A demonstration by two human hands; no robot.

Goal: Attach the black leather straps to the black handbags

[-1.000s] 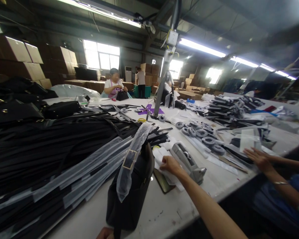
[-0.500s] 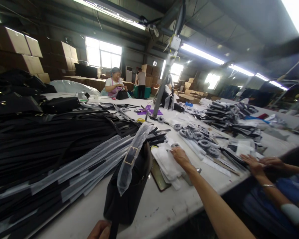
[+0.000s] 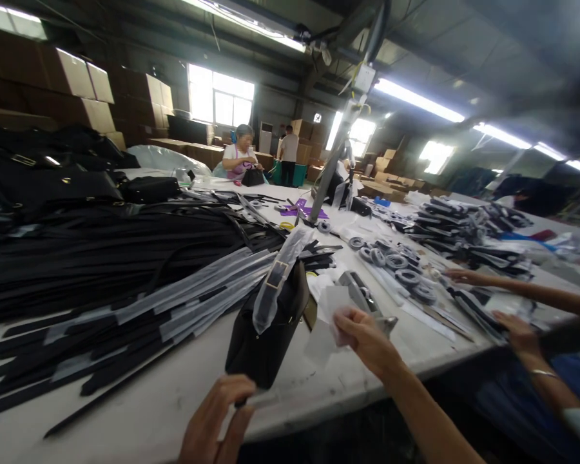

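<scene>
My right hand (image 3: 367,338) pinches a thin, translucent white sheet (image 3: 332,303) between thumb and fingers, lifted above the worktable (image 3: 299,380). To its left stands a black handbag (image 3: 261,345), its gold rectangular buckle (image 3: 276,274) lying over a strap wrapped in clear film (image 3: 265,312). My left hand (image 3: 217,419) is at the bag's lower front, fingers curled toward the thumb. A bit of black strap (image 3: 240,403) shows between them; most of it is hidden. Behind the right hand sits a grey tape dispenser (image 3: 360,293).
Many black straps (image 3: 101,258) cover the table's left side, with black bags (image 3: 43,174) piled behind. Tape rolls (image 3: 396,262) and stacked black pieces (image 3: 449,222) lie to the right. A co-worker's hands (image 3: 519,332) work at the right edge. A metal post (image 3: 328,174) rises mid-table.
My right hand has drawn the white sheet up off the pile and toward me. My left hand has moved up and right, nearer the bag. The view has shifted a little.
</scene>
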